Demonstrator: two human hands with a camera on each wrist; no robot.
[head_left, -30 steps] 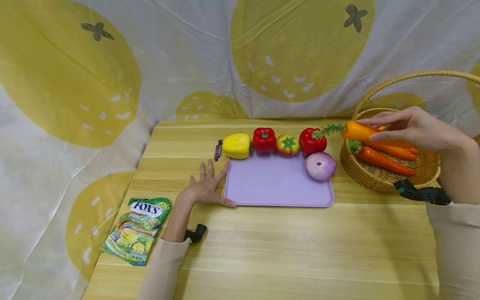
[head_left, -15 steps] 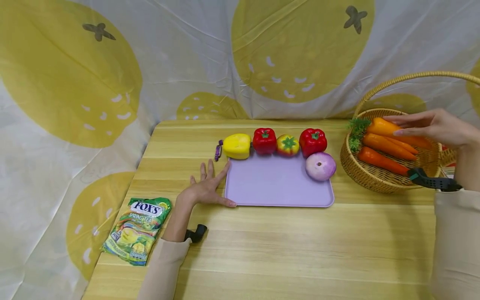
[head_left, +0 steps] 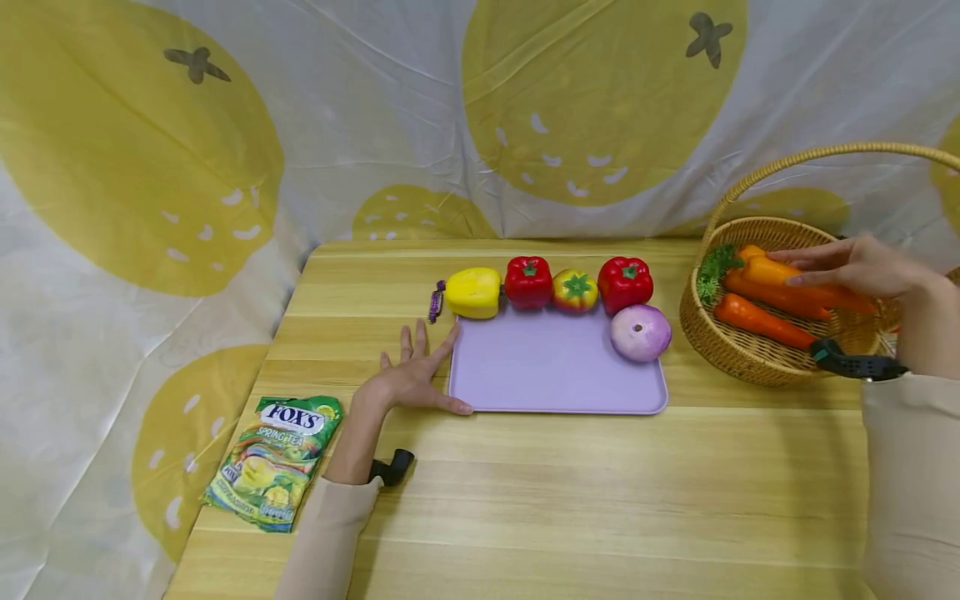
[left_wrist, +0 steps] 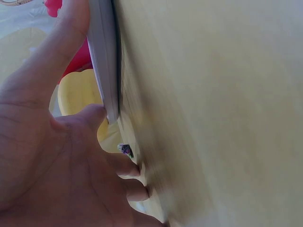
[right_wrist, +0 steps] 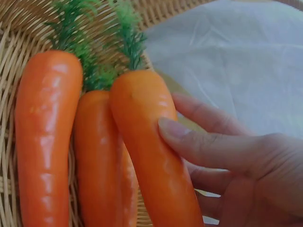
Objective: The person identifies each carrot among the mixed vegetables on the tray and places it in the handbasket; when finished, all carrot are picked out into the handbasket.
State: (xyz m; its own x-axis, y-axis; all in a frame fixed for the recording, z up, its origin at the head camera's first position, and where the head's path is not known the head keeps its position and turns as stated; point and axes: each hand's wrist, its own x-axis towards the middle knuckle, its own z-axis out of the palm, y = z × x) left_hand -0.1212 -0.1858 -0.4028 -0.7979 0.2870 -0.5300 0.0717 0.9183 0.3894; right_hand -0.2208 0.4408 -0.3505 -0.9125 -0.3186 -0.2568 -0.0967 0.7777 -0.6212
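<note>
In the right wrist view, my right hand [right_wrist: 227,156] pinches an orange carrot [right_wrist: 147,127] between thumb and fingers. Its green feathery top points away from the hand. In the head view, that right hand [head_left: 862,265] and the carrot are over the wicker basket [head_left: 708,337]. Other carrots lie in it, with one red-orange carrot [head_left: 765,323] nearest the front. My left hand [head_left: 408,379] is spread at the left end of the lilac tray [head_left: 555,367]. The thumb and index finger reach the tray's edge; the other fingertips rest on the table [left_wrist: 208,113].
Along the tray's back edge sit a yellow pepper [head_left: 474,292], a red pepper [head_left: 528,282], a red-yellow tomato-like fruit [head_left: 576,290] and another red pepper [head_left: 626,284]. A purple onion [head_left: 641,333] sits on the tray's right. A wrapped candy [head_left: 437,302] and a FOX'S bag [head_left: 273,462] lie left.
My right hand has brought the carrot down from beside the basket's left rim to over the other carrots, moving right, then slightly back left. The left hand and tray have stayed still.
</note>
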